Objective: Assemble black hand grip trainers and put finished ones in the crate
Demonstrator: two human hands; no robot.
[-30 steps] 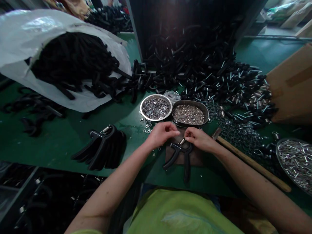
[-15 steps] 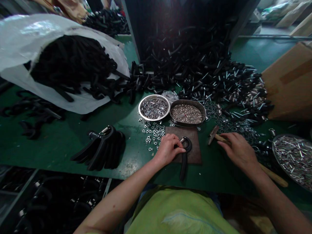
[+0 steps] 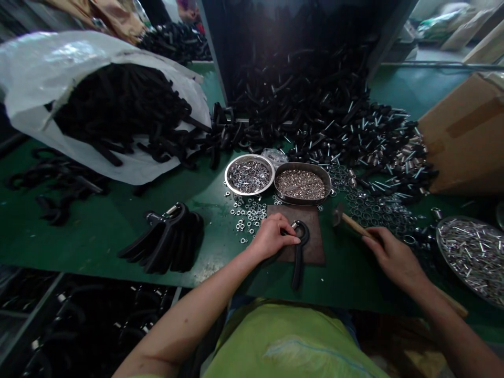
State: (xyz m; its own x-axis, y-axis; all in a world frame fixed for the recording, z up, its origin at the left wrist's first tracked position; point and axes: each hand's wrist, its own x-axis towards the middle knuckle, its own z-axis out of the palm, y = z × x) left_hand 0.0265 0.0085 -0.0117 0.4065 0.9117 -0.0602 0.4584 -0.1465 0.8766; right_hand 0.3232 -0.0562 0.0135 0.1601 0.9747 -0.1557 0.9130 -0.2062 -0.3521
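My left hand (image 3: 273, 236) pinches a black curved handle piece (image 3: 298, 262) at its looped upper end, where a small metal spring (image 3: 294, 224) shows beside the fingers. This piece lies on a brown square pad (image 3: 315, 247), its straight end reaching past the pad's near edge. To the right of the pad, my right hand (image 3: 394, 257) grips a hammer (image 3: 356, 226) partway along its wooden handle. The hammer's metal head (image 3: 337, 215) points toward the pad, apart from the black piece. The wrist hides part of the long handle.
Beyond the pad stand a round bowl (image 3: 250, 176) of small metal parts and an oval tin (image 3: 302, 184) of tiny pieces. Left is a stack of black sprung pieces (image 3: 165, 239). A white sack (image 3: 31, 79), a carton (image 3: 468, 136) and a pin-filled bowl (image 3: 472, 257) surround the area.
My right hand has shifted right and nearer me, holding the hammer farther from its head. The hammer head sits slightly farther left. My left hand keeps the black piece in place.
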